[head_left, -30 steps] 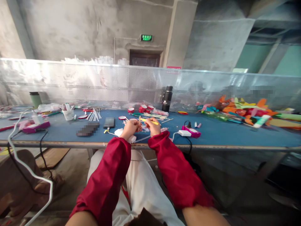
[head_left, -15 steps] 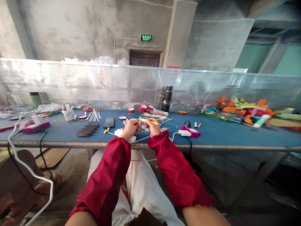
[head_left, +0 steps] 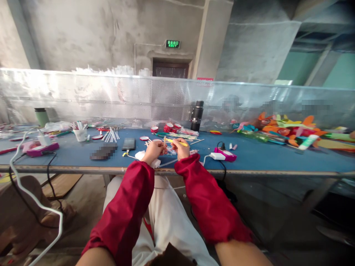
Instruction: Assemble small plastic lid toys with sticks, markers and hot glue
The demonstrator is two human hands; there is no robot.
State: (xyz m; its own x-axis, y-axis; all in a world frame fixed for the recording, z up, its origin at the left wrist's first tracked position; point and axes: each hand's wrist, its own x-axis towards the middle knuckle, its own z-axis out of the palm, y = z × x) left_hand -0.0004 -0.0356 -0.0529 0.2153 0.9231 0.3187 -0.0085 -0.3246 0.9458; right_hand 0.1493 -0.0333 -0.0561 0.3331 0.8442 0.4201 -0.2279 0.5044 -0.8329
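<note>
Yellow tool [head_left: 169, 141] in its grasp, the right hand [head_left: 181, 147] works close beside the left hand [head_left: 155, 149], which seems to pinch a pale, thin strip [head_left: 164, 140] upright over the near middle of the blue surface [head_left: 263, 157]. Since half a second ago, the tool's tip has shifted slightly right and the strip shows more clearly, suggesting small adjustments. Whether tip and strip touch cannot be told; the left hand hides the strip's lower end.

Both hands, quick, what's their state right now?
Left hand: closed, pinching what looks like a thin pale strip.
Right hand: closed, holding a yellow pen-like tool.
</note>
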